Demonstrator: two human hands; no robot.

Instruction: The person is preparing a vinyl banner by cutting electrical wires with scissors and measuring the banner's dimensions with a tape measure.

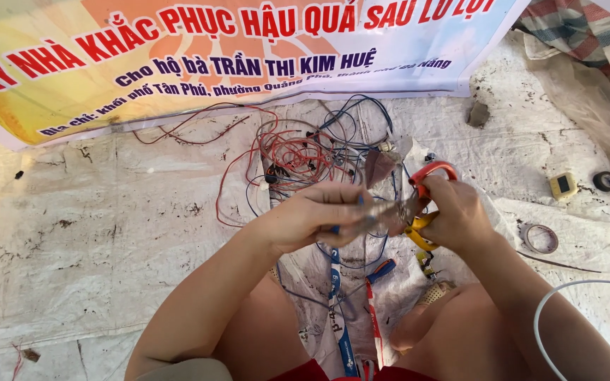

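My right hand [460, 215] grips a pair of scissors [425, 190] with one orange-red loop handle and one yellow one, blades pointing left. My left hand [315, 212] pinches a thin blue wire [337, 229] at the blade tips, fingers closed around it. The wire hangs down between my bare knees. Just beyond both hands lies a tangled heap of red, blue and grey wires [305, 152] on the white tarp [107, 226].
A printed banner [213, 56] covers the far edge. A small yellow-grey switch [563, 186], a black tape roll [606, 181] and a clear tape ring [541, 238] lie at right. A white cable [552, 300] loops by my right arm. A lanyard [337, 310] hangs below.
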